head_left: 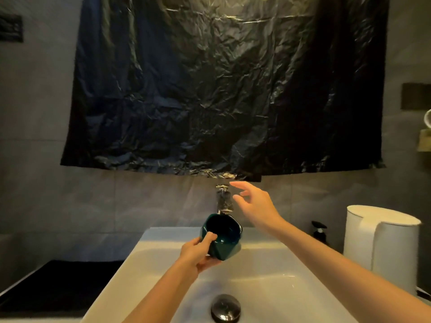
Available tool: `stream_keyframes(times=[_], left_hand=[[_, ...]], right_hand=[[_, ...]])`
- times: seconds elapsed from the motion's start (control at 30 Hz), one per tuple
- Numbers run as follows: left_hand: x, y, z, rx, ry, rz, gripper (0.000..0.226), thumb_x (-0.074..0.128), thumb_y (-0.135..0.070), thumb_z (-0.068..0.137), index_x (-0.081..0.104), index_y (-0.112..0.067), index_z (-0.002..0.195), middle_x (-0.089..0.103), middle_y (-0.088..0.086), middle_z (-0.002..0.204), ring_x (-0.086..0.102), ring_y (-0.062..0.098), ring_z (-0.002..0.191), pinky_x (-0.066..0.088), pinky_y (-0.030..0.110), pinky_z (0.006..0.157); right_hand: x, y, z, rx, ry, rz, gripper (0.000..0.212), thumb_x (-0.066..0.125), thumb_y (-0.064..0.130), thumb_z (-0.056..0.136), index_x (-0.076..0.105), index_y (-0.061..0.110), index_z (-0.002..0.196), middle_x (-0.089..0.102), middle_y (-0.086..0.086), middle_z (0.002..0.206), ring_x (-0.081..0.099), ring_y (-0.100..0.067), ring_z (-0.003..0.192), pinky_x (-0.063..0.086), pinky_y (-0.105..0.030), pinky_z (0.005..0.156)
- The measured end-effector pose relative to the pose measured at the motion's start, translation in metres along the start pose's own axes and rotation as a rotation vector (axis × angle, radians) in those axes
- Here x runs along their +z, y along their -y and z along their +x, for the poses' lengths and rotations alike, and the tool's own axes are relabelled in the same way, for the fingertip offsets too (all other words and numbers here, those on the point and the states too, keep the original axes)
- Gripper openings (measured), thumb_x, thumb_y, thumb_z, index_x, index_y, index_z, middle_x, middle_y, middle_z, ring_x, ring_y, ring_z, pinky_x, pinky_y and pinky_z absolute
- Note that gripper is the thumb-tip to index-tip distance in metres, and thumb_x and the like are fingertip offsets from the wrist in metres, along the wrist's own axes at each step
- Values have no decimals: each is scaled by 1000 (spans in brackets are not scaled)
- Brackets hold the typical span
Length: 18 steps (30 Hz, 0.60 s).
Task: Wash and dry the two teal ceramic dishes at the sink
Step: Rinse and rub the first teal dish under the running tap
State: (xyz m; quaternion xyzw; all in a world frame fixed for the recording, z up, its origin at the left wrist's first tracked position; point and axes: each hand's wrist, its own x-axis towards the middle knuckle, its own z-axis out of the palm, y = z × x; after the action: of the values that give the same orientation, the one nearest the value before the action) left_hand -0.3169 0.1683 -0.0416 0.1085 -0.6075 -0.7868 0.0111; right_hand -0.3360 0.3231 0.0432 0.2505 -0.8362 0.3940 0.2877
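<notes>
- Dish (222, 238), teal ceramic, faceted: held over the far part of the sink basin, just below the faucet spout; tilted, its open mouth turned toward the camera.
- Left hand (198, 252): grips the dish at its near-left side, thumb hooked over the rim into the mouth, fingers curled under the outer wall.
- Right hand (256, 203): raised just right of the faucet top, fingers spread apart and loosely extended, holding nothing; contact with the faucet cannot be told.
- Faucet (224, 201): metal, upright at the far middle of the sink, its top blurred.
- Sink basin (279, 283): white, rectangular, under both forearms.
- Drain stopper (225, 307): round, dark metal, at the near middle of the basin floor.
- Paper towel roll (377, 243): white, upright, right of the sink, a loose sheet hanging down its front.
- Pump bottle (319, 231): small, dark, between the sink and the paper towel roll.
- Black plastic sheet (210, 89): crinkled, hung on the far wall above the faucet.
- Dark counter surface (58, 283): left of the sink.
</notes>
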Motion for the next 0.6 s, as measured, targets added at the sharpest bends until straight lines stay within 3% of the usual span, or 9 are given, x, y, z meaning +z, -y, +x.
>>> stream_keyframes(times=[0.2, 0.4, 0.5, 0.6], left_hand=[[3, 3, 10, -16, 47, -51, 36, 70, -18, 82, 60, -4, 114, 62, 18, 109, 67, 38, 89, 59, 45, 71], [-8, 1, 14, 38, 56, -68, 36, 69, -17, 83, 61, -7, 116, 64, 18, 107, 68, 37, 87, 59, 43, 68], [-12, 1, 15, 47, 60, -47, 35, 68, -17, 84, 61, -8, 117, 62, 16, 109, 67, 36, 88, 59, 45, 73], [-15, 2, 15, 44, 51, -16, 34, 67, -18, 85, 61, -10, 117, 61, 15, 110, 66, 37, 91, 58, 46, 74]], right_hand=[[20, -1, 38, -175, 73, -264, 37, 55, 25, 95, 55, 22, 132, 54, 3, 137, 48, -14, 126, 40, -27, 104], [32, -16, 55, -360, 99, -650, 44, 59, 11, 93, 51, 19, 135, 56, 2, 134, 54, -17, 121, 47, -30, 99], [34, -20, 59, -374, 82, -698, 59, 71, 5, 83, 50, 21, 136, 58, 3, 133, 57, -16, 118, 48, -28, 98], [35, -18, 67, -365, 39, -704, 52, 69, 4, 85, 54, 20, 131, 63, 1, 125, 62, -18, 111, 52, -30, 92]])
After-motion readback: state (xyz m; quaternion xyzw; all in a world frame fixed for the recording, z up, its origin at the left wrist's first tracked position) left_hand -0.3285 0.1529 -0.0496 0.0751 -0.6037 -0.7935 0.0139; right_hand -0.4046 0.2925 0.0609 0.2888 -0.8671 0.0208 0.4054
